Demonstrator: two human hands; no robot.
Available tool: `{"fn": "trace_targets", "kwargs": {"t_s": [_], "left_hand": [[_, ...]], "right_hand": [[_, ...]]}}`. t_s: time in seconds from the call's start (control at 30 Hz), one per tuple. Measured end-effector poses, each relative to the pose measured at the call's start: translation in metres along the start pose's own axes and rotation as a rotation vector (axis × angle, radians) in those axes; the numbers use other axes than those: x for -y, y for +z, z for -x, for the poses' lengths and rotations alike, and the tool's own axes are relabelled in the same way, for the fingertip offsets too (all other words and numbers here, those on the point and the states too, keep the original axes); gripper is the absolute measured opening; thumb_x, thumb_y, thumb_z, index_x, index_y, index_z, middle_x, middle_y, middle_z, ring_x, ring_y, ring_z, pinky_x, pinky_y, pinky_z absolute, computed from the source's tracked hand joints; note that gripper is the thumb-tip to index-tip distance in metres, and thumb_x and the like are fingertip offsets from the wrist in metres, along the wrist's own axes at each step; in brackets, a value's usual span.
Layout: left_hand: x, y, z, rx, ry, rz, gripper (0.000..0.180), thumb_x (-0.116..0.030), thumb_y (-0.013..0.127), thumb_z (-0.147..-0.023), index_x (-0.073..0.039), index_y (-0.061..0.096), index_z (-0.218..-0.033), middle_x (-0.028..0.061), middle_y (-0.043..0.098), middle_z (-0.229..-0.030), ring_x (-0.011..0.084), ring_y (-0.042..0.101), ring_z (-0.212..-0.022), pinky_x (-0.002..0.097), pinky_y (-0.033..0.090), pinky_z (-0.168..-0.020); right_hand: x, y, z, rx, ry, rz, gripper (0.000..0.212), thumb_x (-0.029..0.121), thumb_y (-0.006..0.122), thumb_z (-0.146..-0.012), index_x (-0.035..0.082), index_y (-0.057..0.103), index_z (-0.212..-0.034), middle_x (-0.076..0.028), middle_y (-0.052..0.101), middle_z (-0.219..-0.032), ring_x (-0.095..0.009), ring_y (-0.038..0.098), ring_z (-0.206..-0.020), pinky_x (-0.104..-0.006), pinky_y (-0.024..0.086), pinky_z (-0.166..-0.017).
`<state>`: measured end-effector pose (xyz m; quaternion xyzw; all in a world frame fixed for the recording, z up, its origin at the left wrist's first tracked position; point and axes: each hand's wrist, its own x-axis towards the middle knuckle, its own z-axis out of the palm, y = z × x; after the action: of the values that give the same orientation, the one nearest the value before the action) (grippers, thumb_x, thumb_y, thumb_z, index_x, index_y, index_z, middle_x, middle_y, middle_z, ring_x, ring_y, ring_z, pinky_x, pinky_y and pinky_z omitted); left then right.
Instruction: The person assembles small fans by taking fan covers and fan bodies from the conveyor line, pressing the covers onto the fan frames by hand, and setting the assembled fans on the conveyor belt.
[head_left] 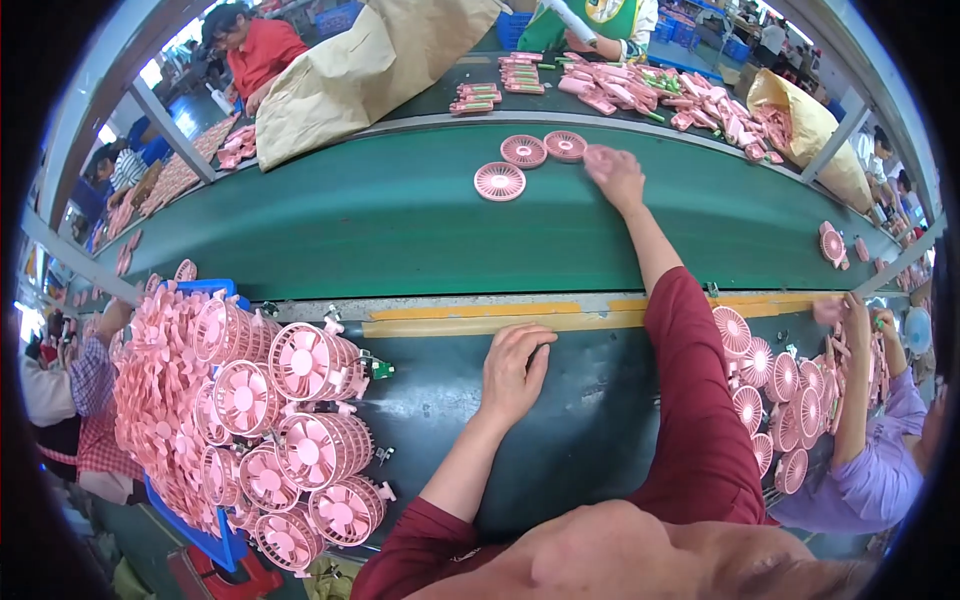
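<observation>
From my remote seat I see the right hand [618, 180] stretched far across the green belt [400, 230], its fingers over a blurred pink disc [597, 158]; I cannot tell whether they grip it or only touch it. Just left of it lie three pink grilles, round and slotted: one farther right [566, 146], one beside it [523, 151] and one nearer and farther left [500, 181]; all three rest flat on the belt.

I have the left hand [515, 375] on the near side, palm down by the far edge of the dark table [590, 400], fingers extended and close together, thumb spread wide; tan tape [460, 325] runs along that edge, just beyond the fingertips.

On the near left I see stacked pink fan housings [310, 445], blades facing me; left of them, a heap of pink blades [160, 390] fills a blue crate [228, 548]; on the right, more pink grilles [785, 380] crowd together near a co-worker in a purple top [870, 460].
</observation>
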<state>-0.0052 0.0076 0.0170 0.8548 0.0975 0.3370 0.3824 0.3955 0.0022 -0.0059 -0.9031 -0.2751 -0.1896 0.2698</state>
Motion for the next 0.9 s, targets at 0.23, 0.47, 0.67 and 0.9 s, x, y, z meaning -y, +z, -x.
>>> {"fn": "trace_targets", "kwargs": {"t_s": [0.23,0.47,0.67,0.9], "left_hand": [[-0.005,0.01,-0.003,0.024,0.014,0.063,0.014,-0.007,0.062,-0.085,-0.007,0.066,-0.098,0.0084,0.067,-0.103,0.0293,0.06,-0.104,0.0401,0.048,-0.089],[-0.004,0.002,0.003,0.009,-0.001,0.087,0.012,-0.007,0.061,-0.086,-0.007,0.065,-0.098,0.0078,0.065,-0.103,0.0288,0.06,-0.103,0.0398,0.047,-0.09],[-0.006,0.006,0.001,0.011,0.015,0.105,0.012,-0.006,0.062,-0.085,-0.005,0.063,-0.098,0.0076,0.065,-0.102,0.0278,0.06,-0.101,0.0388,0.047,-0.089],[-0.004,0.003,0.002,-0.026,0.024,0.111,0.011,-0.003,0.063,-0.082,-0.005,0.062,-0.092,0.0086,0.064,-0.097,0.0301,0.058,-0.097,0.0389,0.048,-0.085]], "right_hand": [[-0.029,0.034,-0.078,-0.127,-0.265,-0.143,0.06,0.056,0.061,-0.083,0.009,0.059,-0.122,-0.015,0.062,-0.109,-0.036,0.056,-0.109,-0.0467,0.046,-0.092],[0.006,0.044,-0.059,-0.089,-0.163,-0.081,0.058,0.051,0.069,-0.08,0.02,0.059,-0.127,-0.013,0.059,-0.123,-0.035,0.058,-0.11,-0.0463,0.048,-0.092],[0.027,0.055,-0.073,-0.002,-0.321,-0.425,0.054,0.046,0.07,-0.081,0.014,0.061,-0.124,-0.016,0.064,-0.114,-0.034,0.058,-0.11,-0.0438,0.046,-0.095],[0.097,0.051,-0.037,0.074,-0.18,-0.038,0.067,0.043,0.076,-0.075,0.025,0.051,-0.134,-0.012,0.053,-0.133,-0.036,0.055,-0.117,-0.0468,0.047,-0.095]]}}
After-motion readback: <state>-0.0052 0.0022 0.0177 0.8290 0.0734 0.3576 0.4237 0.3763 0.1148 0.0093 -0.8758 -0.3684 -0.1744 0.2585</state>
